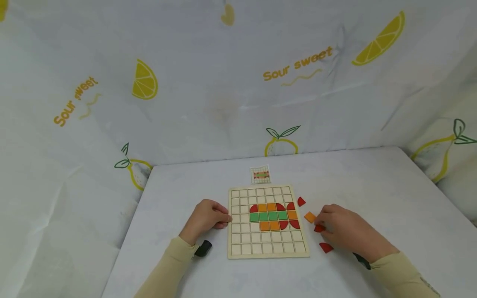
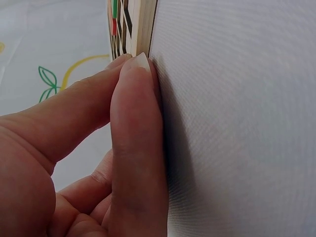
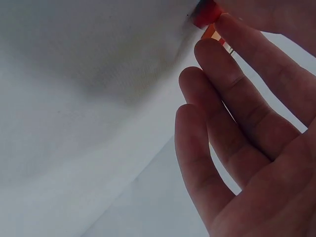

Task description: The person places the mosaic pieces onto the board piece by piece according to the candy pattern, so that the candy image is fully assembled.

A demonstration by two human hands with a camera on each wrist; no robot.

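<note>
A square wooden grid board [image 1: 246, 249] lies on the white table, with green and orange square tiles and red quarter-circle tiles set in its middle and right cells. At the board's left edge my left hand [image 1: 208, 217] pinches the rim between thumb and index finger, which the left wrist view shows close up. Right of the board, my right hand [image 1: 344, 229] pinches a red quarter-circle tile [image 3: 206, 13] between thumb and index finger, low over the cloth. Its other fingers extend loosely. An orange square tile [image 1: 310, 217] lies just beside those fingertips.
One loose red quarter-circle tile [image 1: 301, 201] lies by the board's upper right, another red tile [image 1: 326, 247] nearer the front. Behind the board is a small pattern card [image 1: 260, 174] showing a similar coloured grid. A fruit-printed cloth backdrop [image 1: 208, 82] rises behind the table.
</note>
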